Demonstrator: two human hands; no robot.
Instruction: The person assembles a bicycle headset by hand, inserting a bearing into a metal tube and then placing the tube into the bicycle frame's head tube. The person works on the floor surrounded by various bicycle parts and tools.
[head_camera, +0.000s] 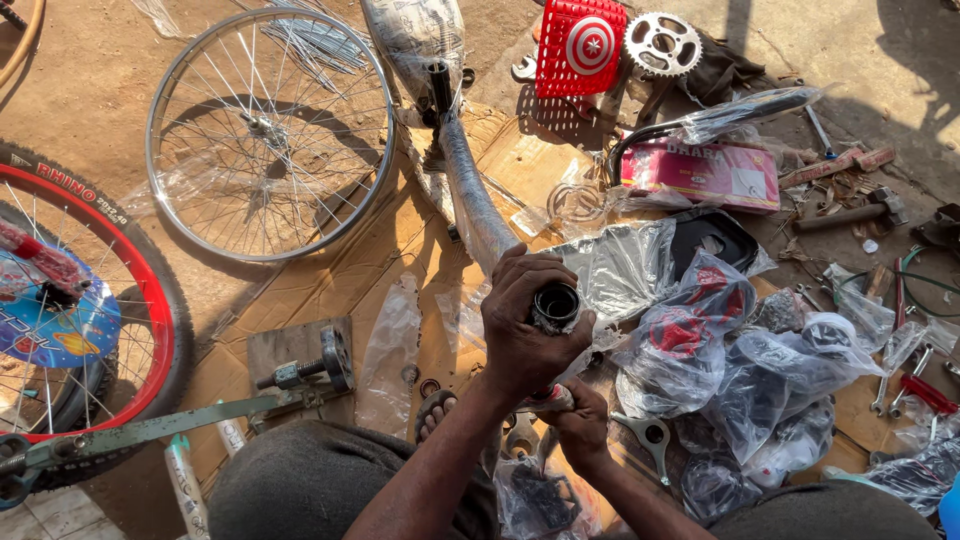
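Gripping the plastic-wrapped bicycle frame tube at its near open end.
Its long axis runs away from the closed left hand; the right hand below seems closed on a red-handled tool.

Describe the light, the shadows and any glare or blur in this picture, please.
Head view: hard sunlight from the upper right; the bare wheel throws crisp spoke shadows on the ground; the plastic bags glare white. The left hand, gripping the frame tube, is sharp; the right hand lies in shade below it. Edges bend slightly, as with a wide lens.
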